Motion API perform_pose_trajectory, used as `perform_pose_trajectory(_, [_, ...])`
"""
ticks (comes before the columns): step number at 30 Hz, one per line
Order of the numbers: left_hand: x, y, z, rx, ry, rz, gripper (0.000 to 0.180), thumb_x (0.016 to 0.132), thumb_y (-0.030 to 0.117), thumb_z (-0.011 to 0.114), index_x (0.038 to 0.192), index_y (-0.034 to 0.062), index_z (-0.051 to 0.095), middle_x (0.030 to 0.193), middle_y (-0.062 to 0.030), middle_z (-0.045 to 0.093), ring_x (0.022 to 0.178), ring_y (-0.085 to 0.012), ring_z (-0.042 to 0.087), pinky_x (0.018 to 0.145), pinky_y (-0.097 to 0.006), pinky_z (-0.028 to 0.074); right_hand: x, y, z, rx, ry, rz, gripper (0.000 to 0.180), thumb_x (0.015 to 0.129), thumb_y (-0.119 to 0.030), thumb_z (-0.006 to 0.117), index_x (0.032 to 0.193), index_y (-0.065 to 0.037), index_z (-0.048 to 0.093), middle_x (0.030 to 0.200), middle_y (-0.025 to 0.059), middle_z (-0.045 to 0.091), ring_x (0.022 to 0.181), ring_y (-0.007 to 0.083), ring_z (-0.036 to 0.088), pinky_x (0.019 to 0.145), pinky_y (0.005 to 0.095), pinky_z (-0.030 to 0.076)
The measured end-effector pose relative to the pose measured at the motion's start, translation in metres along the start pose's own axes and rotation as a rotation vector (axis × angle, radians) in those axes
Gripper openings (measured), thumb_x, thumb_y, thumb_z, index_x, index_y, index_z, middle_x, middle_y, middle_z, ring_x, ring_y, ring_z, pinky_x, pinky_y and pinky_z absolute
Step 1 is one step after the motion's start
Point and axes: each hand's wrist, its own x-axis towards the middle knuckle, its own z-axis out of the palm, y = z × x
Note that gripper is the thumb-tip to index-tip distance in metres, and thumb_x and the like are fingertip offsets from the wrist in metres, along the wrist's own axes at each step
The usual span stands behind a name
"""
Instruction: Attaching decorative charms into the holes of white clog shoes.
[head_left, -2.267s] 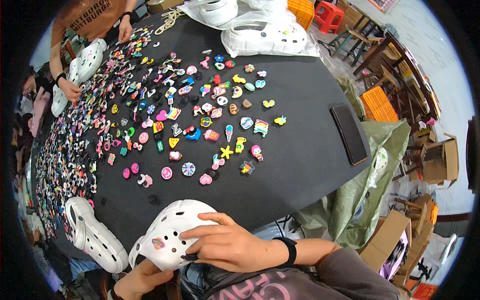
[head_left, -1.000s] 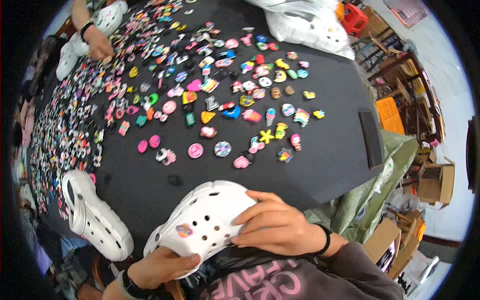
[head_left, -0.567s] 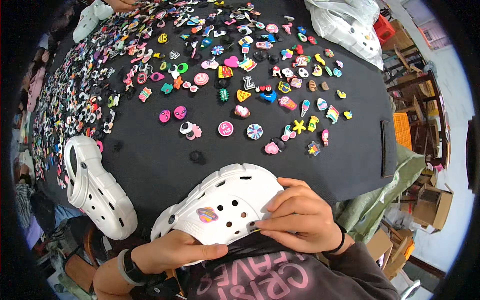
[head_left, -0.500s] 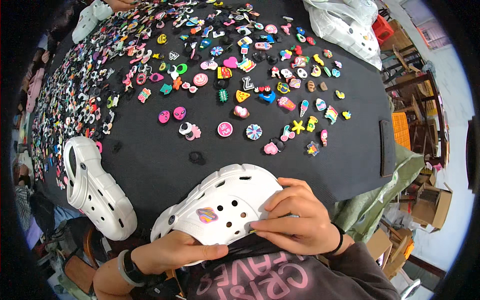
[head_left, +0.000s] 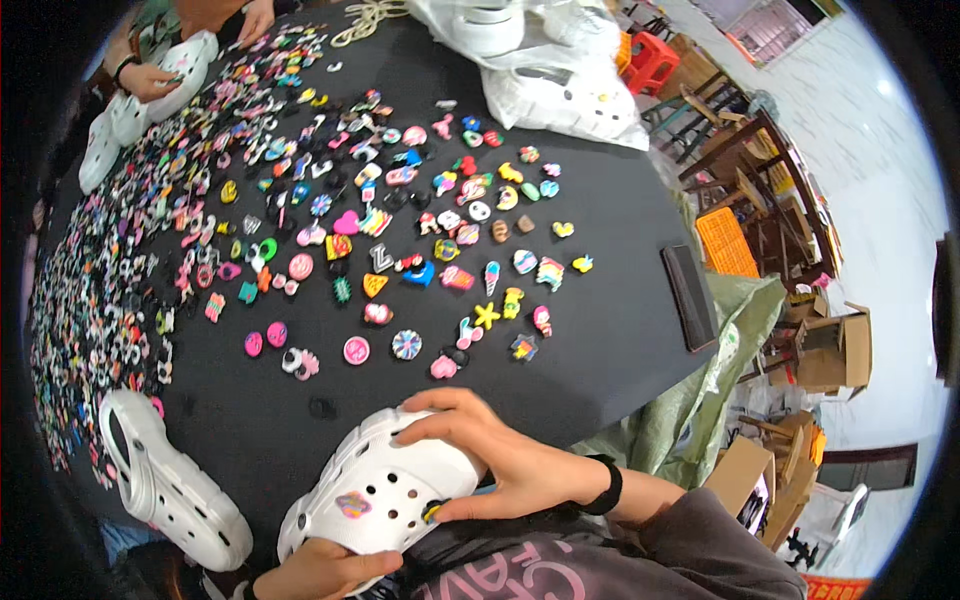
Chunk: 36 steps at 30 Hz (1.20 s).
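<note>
A white clog with round holes is tilted in front of me, at the table's near edge. My left hand grips its ankle opening, thumb outside and fingers hidden inside. My right hand wraps over the toe, fingers across the top. Its thumb presses a small black-and-yellow shoe charm at a hole on the near side. An orange-and-purple planet-shaped charm sits on the clog's upper. Another white clog stands to the left.
Loose charms lie spread over the black table, heaped densely leftward. Far left, another person's hand holds a white clog. A plastic bag with white clogs is at the back; a dark strip lies by the right edge.
My right hand has gone from a pinch beside the toe to fingers spread over it, thumb on the charm. The view has shifted, and more of the other person's hands shows.
</note>
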Motion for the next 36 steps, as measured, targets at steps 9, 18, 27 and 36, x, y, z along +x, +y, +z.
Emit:
perform_pose_trajectory(9, [-0.001,0.0,-0.007,0.117,0.052,-0.125,0.044,0.089,0.003,0.062,0.131,-0.0003,0.048,0.121,-0.0065,0.057,0.108,-0.0154,0.057,0.087,-0.026,0.044,0.017,-0.004,-0.006,-0.063,-0.159,0.03,0.08,0.07,-0.016,0.079,0.139,-0.01,0.039,0.138,0.0202,0.037,0.132,0.0388,0.033,0.11,0.0467,0.03])
perform_pose_trajectory(18, [0.001,-0.004,-0.005,0.06,-0.015,-0.006,0.051,0.089,-0.005,0.057,0.137,-0.0002,0.041,0.129,-0.0089,0.053,0.12,-0.0197,0.052,0.098,-0.03,0.042,0.034,-0.008,-0.013,-0.211,-0.362,0.088,0.088,0.069,-0.015,0.08,0.144,-0.019,0.035,0.142,0.0173,0.032,0.132,0.0409,0.031,0.106,0.0516,0.035])
perform_pose_trajectory(27, [0.001,0.009,0.004,-0.037,0.062,0.039,0.037,0.09,-0.002,0.058,0.126,-0.0008,0.051,0.11,-0.0066,0.061,0.1,-0.0143,0.06,0.083,-0.026,0.046,0.046,-0.004,-0.012,-0.206,-0.432,0.126,0.084,0.069,-0.011,0.079,0.142,-0.024,0.04,0.137,0.0157,0.036,0.131,0.0393,0.03,0.105,0.0504,0.037])
perform_pose_trajectory(36, [-0.005,0.028,0.008,0.287,0.21,-0.351,0.015,0.089,0.008,0.064,0.102,0.0013,0.062,0.072,0.0008,0.059,0.058,-0.0086,0.052,0.053,-0.023,0.037,0.046,0.006,-0.016,-0.115,-0.455,0.121,0.085,0.067,-0.012,0.08,0.142,-0.023,0.04,0.134,0.0136,0.038,0.127,0.0375,0.033,0.105,0.0478,0.037])
